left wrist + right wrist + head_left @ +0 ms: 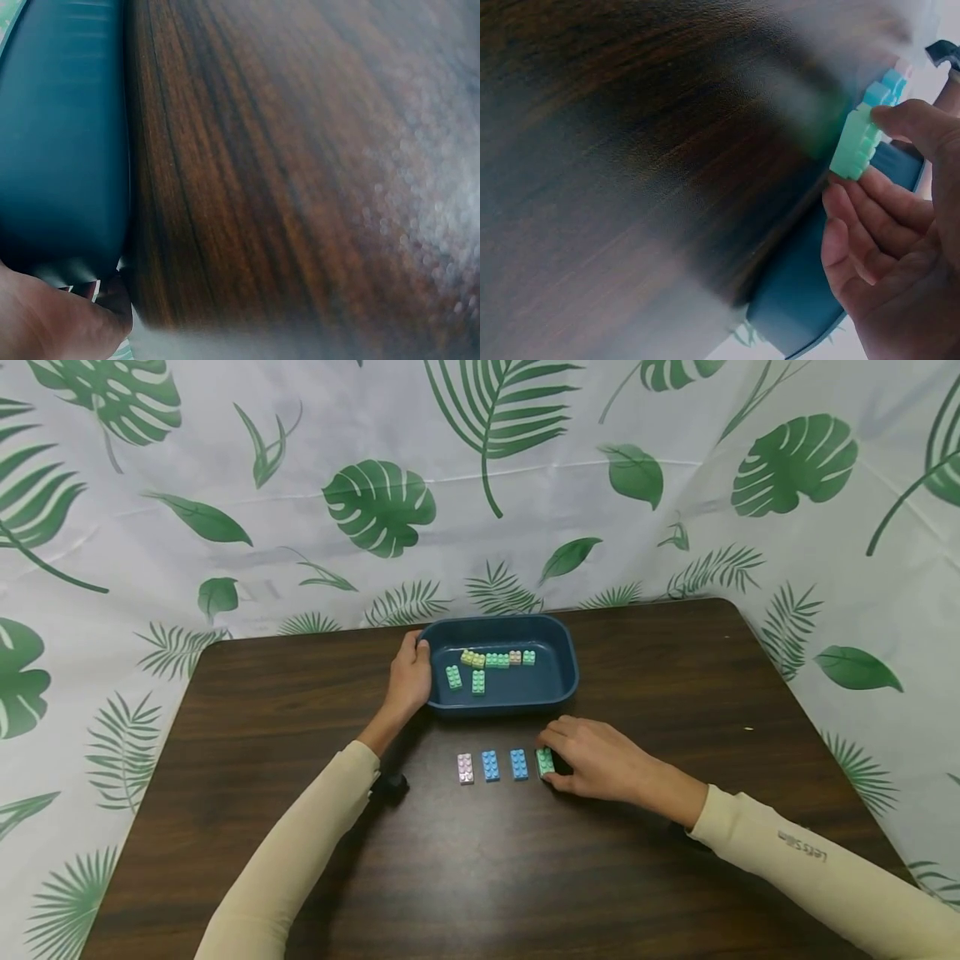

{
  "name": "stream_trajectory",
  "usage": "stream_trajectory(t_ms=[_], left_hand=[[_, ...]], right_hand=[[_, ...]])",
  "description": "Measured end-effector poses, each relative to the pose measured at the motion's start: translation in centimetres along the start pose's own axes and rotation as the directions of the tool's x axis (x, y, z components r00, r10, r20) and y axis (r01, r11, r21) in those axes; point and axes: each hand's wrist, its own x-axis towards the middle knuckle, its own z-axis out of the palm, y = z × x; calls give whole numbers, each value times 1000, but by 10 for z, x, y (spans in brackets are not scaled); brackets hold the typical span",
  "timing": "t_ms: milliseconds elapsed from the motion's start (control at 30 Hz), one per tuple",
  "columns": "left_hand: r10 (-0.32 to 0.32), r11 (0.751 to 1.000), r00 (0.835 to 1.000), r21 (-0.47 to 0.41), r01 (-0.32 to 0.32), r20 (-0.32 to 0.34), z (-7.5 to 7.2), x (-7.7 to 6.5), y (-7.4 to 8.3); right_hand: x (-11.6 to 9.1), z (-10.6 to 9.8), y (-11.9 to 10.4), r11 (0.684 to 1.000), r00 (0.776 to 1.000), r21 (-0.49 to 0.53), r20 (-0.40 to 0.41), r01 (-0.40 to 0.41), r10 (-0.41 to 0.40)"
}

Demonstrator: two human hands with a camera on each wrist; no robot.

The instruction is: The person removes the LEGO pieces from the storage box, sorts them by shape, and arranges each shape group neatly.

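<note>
My left hand (409, 680) grips the left rim of a dark blue bin (501, 707), thumb over the edge. Several toy bricks lie inside it, among them a yellow brick (472, 658) and a green brick (478, 682). In front of the bin, my right hand (596, 758) pinches a green toy brick (545, 763) end to end between thumb and fingers; the right wrist view shows the same brick (852, 144). It ends a row on the table with a pink brick (465, 768) and two blue bricks, one (519, 764) beside the green one.
The dark wood-grain table (465, 877) extends on all sides of the bin. Behind it hangs a white cloth (277, 543) with green leaf prints. A small yellow speck (748, 728) lies on the right part of the table.
</note>
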Motion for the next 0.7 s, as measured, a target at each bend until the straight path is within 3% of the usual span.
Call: stream_trajectory(t_ms=[700], left_hand=[[8, 1000, 1000, 0, -8, -2, -1, 0, -1]], right_hand=[[0, 4, 0, 999, 1000, -52, -3, 17, -17]])
